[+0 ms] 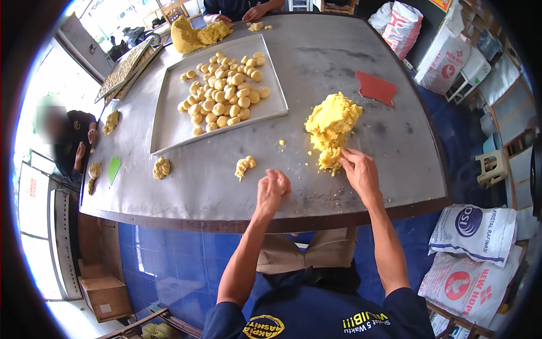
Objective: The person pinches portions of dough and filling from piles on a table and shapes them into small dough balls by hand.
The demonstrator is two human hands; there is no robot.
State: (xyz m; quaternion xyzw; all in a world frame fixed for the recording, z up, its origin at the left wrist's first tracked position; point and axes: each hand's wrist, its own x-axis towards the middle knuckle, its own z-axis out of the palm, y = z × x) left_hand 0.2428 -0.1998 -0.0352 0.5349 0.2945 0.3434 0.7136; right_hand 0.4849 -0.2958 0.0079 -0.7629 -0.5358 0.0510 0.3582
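My right hand (361, 171) pinches at the lower edge of a mound of crumbly yellow paste (333, 121), with thumb and fingertips closed on some of it. To its left, my left hand (274, 189) is held above the table with the fingers curled in. Something pale seems to sit in that palm, but the fingers hide most of it. Just beyond the left hand lies a small cluster of dough pieces (245, 165). A shallow metal tray (169, 133) farther off carries many round pale-yellow balls (220, 93) heaped together.
The metal-topped table (389, 158) has a dark rim. On it lie a red scraper (376, 88), a green scraper (114, 169), another dough cluster (161, 168) and a large yellow mass (189, 37). Co-workers stand at the far and left edges. Sacks (471, 234) are stacked at right.
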